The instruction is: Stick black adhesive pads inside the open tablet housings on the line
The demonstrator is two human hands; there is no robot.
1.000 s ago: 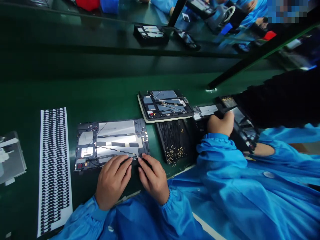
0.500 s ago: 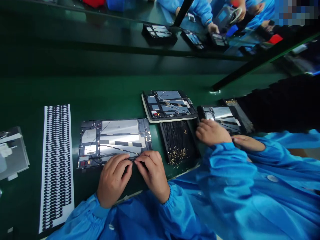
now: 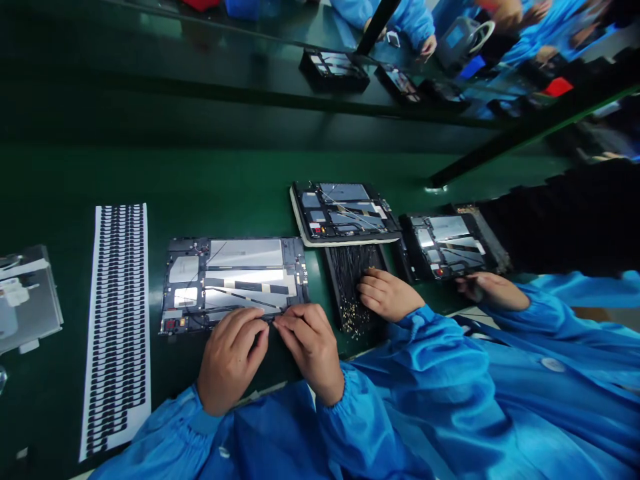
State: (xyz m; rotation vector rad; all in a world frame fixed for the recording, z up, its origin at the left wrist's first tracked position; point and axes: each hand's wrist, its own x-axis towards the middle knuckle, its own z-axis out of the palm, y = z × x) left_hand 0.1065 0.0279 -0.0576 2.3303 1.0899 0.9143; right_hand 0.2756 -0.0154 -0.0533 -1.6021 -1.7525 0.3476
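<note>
An opened tablet (image 3: 245, 253) lies flat on the green bench, its silver battery plates, black tapes and thin wires showing. At its near long edge my left hand (image 3: 231, 363) is closed, thumb and fingertips pinched together. My right hand (image 3: 316, 353) pinches close beside it at the same edge, the fingertips of both nearly meeting. Whatever is between the fingertips is too small and hidden to name. Left of the tablet lies a white sheet (image 3: 119, 313) carrying rows of small black stickers.
A second opened tablet (image 3: 345, 210) sits on a pale pad behind a black tray (image 3: 377, 320) of thin black cables with gold ends. A co-worker's hand (image 3: 390, 295) is over that tray, near another tablet (image 3: 445, 243). Metal parts (image 3: 30, 303) lie far left. A raised shelf (image 3: 200, 73) runs behind.
The co-worker's hand has gone from the right-hand tablet to the cable tray. My hands stay pinched at the tablet's near edge. The whole view has shifted slightly.
</note>
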